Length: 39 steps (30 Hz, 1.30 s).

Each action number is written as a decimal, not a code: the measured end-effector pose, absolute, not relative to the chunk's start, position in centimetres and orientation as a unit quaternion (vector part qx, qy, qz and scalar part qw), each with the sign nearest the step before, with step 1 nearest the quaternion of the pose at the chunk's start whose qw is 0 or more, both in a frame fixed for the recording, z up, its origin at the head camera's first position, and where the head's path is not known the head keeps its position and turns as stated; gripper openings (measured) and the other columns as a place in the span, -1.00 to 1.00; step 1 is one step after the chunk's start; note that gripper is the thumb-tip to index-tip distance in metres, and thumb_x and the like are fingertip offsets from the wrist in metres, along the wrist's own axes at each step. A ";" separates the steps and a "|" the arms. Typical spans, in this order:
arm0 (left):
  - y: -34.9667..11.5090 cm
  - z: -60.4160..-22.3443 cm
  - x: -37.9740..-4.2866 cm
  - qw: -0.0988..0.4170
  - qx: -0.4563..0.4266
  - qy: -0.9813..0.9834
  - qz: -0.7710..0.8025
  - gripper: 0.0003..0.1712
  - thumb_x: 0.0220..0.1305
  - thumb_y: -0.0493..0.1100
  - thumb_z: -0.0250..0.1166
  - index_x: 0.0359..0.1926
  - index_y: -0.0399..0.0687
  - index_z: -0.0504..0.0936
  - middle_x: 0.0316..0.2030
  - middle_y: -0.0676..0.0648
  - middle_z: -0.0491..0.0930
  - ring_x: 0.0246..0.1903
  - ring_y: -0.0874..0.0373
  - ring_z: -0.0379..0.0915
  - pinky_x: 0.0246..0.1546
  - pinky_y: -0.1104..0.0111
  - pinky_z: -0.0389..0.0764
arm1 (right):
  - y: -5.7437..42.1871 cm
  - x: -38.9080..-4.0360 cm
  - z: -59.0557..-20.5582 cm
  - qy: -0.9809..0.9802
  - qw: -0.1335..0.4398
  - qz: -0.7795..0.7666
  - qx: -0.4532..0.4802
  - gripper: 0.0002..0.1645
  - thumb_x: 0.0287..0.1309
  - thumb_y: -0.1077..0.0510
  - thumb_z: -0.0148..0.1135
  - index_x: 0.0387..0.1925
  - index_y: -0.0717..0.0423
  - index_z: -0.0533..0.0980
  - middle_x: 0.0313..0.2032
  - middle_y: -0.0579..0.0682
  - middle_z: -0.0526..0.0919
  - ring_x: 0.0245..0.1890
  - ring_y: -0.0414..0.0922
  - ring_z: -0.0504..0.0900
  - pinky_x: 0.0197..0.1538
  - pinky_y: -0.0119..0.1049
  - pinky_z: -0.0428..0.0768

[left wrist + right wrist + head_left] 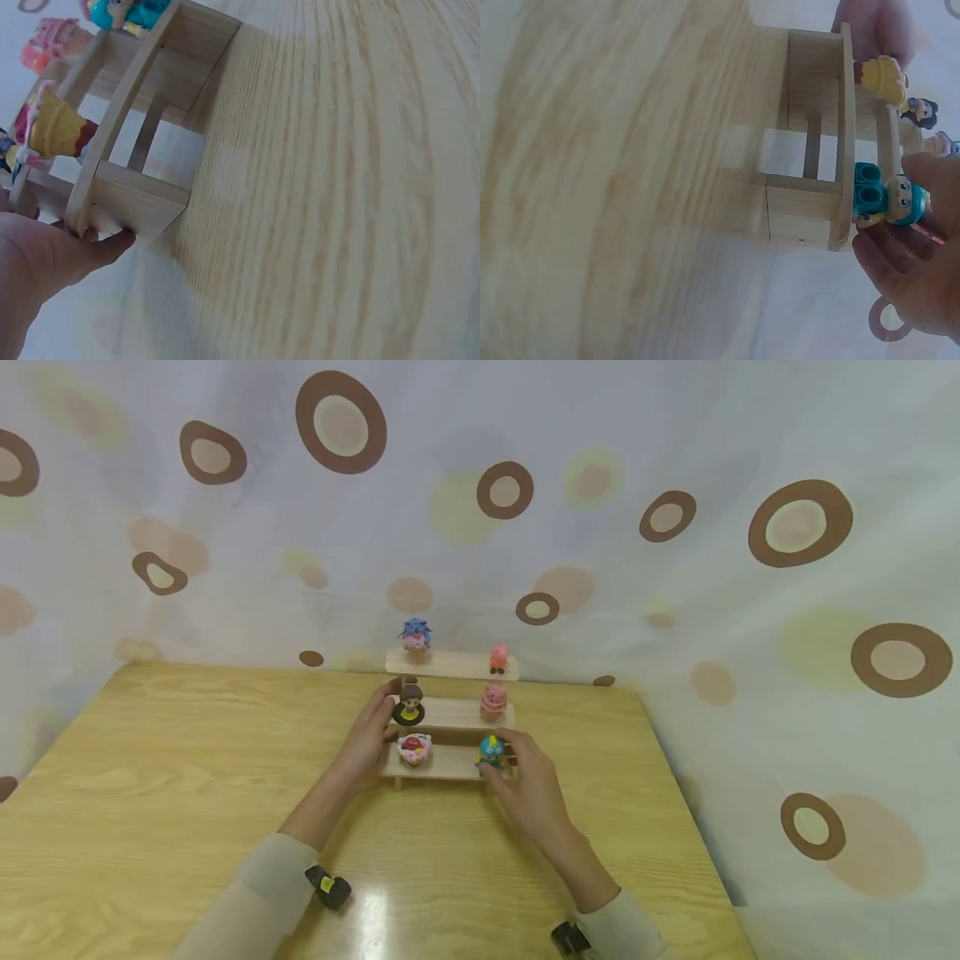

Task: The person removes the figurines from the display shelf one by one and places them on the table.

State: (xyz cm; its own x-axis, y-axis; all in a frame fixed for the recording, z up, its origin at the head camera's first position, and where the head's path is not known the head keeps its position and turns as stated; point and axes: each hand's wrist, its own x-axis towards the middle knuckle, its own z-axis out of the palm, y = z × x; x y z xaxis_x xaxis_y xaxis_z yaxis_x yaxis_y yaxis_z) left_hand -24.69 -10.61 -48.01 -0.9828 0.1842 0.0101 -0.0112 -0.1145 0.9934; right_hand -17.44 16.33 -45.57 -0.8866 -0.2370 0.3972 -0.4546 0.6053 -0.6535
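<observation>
A three-step wooden display shelf (pixel 453 764) stands on the table with small toy figures on every step. My left hand (pixel 367 735) grips its left end; in the left wrist view a finger (pixel 112 249) presses against the end panel. With thumb and fingers, my right hand (pixel 534 785) pinches a teal-capped figurine (pixel 491 750) at the right of the lowest step. In the right wrist view the figurine's teal legs (pixel 868 187) meet the step. Beside my left hand are a brown-haired doll figure (pixel 410 700) on the middle step and a cupcake-like toy (pixel 414 748) below it.
On the top step are a blue-and-pink figure (pixel 416 635) at the left and a small orange-pink figure (pixel 498 658) at the right. A pink toy (pixel 493 700) sits on the middle step's right end. Behind the wooden table (pixel 225 760) hangs a patterned cloth (pixel 450 560).
</observation>
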 end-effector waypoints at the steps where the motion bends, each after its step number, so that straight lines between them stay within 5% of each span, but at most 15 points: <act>1: -10.6 -48.1 -24.7 0.066 0.065 0.660 0.746 -0.38 0.77 0.02 -0.27 0.67 -0.05 0.06 0.65 -0.19 -0.02 0.65 -0.18 -0.19 0.53 -0.28 0.08 | 16.3 -17.5 -45.7 -0.885 0.138 0.399 0.196 -0.39 0.27 0.25 0.50 0.29 0.24 0.48 0.05 0.12 0.65 0.02 0.07 0.70 0.10 0.00 0.73; 7: -11.2 -48.5 -24.1 0.051 0.052 0.667 0.741 -0.45 0.76 0.00 -0.19 0.60 -0.04 0.20 0.61 -0.22 0.09 0.61 -0.21 -0.02 0.52 -0.20 0.21 | 16.0 -17.9 -46.1 -0.883 0.137 0.398 0.206 -0.44 0.25 0.31 0.50 0.23 0.26 0.49 -0.01 0.09 0.69 -0.05 0.02 0.72 0.04 -0.09 0.75; 10: -11.6 -48.5 -23.8 0.043 0.053 0.671 0.738 -0.47 0.76 -0.04 -0.17 0.58 -0.04 0.22 0.66 -0.22 -0.03 0.62 -0.22 -0.07 0.53 -0.15 0.21 | 15.8 -18.1 -46.1 -0.883 0.126 0.405 0.200 -0.48 0.27 0.31 0.48 0.21 0.22 0.50 -0.04 0.04 0.71 -0.07 -0.03 0.73 0.00 -0.17 0.76; 17: -12.5 -48.4 -23.5 0.036 0.071 0.690 0.719 -0.46 0.75 -0.03 -0.14 0.59 -0.05 0.23 0.69 -0.21 -0.17 0.67 -0.13 -0.35 0.63 -0.10 -0.15 | 15.1 -18.1 -46.1 -0.873 0.116 0.424 0.210 -0.49 0.26 0.32 0.49 0.19 0.24 0.53 -0.04 0.04 0.72 -0.07 -0.07 0.73 -0.07 -0.28 0.76; 23: -12.6 -48.6 -23.8 0.041 0.081 0.684 0.724 -0.45 0.75 0.01 -0.10 0.59 -0.03 0.24 0.69 -0.23 -0.15 0.67 -0.16 -0.32 0.61 -0.17 -0.15 | 13.4 -17.3 -45.8 -0.868 0.102 0.426 0.234 -0.51 0.23 0.30 0.51 0.15 0.31 0.56 -0.06 0.03 0.72 -0.05 -0.08 0.74 -0.06 -0.28 0.76; 34: -12.1 -48.8 -23.9 0.067 0.087 0.661 0.743 -0.47 0.75 -0.03 -0.12 0.59 -0.03 0.21 0.69 -0.24 -0.20 0.67 -0.15 -0.41 0.60 -0.19 -0.14 | 9.6 -16.2 -46.8 -0.853 -0.046 0.442 0.275 -0.52 0.28 0.25 0.49 0.18 0.24 0.57 0.00 -0.02 0.72 -0.02 -0.17 0.72 0.02 -0.40 0.72; 39: -12.1 -48.8 -23.8 0.063 0.084 0.655 0.749 -0.48 0.75 -0.02 -0.12 0.58 0.03 0.23 0.70 -0.18 -0.20 0.67 -0.09 -0.42 0.62 -0.13 -0.18 | 8.0 -16.2 -47.2 -0.863 -0.061 0.413 0.284 -0.61 0.29 0.22 0.51 0.08 0.20 0.60 -0.04 -0.06 0.72 -0.06 -0.22 0.70 -0.01 -0.43 0.71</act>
State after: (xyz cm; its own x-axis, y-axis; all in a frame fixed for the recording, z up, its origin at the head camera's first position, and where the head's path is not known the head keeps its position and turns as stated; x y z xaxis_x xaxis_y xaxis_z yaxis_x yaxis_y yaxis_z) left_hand -23.80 -12.12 -48.81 -0.9779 0.2048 0.0429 0.0152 -0.1352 0.9907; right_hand -16.21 7.97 -47.25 -0.8318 -0.5396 0.1297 -0.4394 0.4974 -0.7480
